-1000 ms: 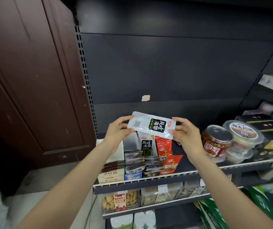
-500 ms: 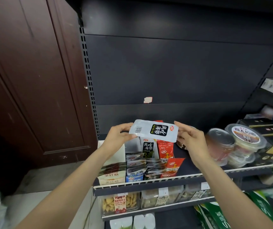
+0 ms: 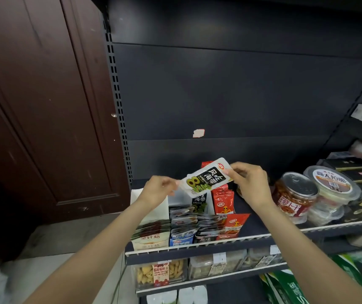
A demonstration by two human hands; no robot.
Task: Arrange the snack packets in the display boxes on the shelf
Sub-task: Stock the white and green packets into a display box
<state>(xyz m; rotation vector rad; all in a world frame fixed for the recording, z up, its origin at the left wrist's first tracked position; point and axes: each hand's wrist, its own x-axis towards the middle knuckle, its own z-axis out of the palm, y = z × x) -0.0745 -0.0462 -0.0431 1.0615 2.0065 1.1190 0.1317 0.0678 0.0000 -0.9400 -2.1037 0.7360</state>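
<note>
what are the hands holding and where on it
A flat white and black plastic snack packet, held above the display boxes. The left hand pinches its lower left end; the right hand pinches its upper right end.

A brown wooden cabinet door (image 3: 44, 106) stands left of the hands; behind and above them rises a dark back panel (image 3: 230, 91) bearing a torn white sticker (image 3: 198, 132). To the right — a red-labelled jar (image 3: 294, 196) and a lidded clear tub (image 3: 331, 187), touching. Below, a clear bin of pale snacks (image 3: 160, 273).
</note>
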